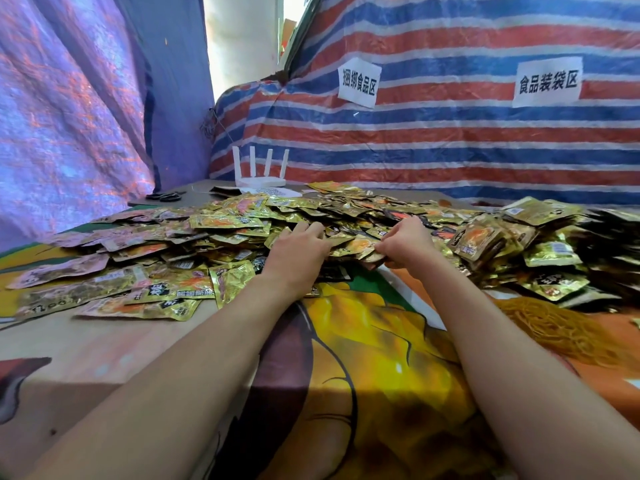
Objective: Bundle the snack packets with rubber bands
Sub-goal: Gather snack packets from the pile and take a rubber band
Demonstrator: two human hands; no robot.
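Note:
A wide heap of gold snack packets (242,223) covers the far half of the table. Both my hands reach into its middle. My left hand (301,251) lies on the packets with its fingers spread and lightly bent over them. My right hand (405,242) pinches a small stack of gold and orange packets (360,247) between the two hands. A bundled stack of packets (479,242) lies just right of my right hand. A mound of yellow rubber bands (550,327) sits at the right, close to my right forearm.
The table wears a colourful printed cloth (363,341). Pinkish packets (62,268) lie at the left. A white router (259,174) and black scissors (166,196) stand at the back. A striped tarp wall (450,140) with two paper signs rises behind.

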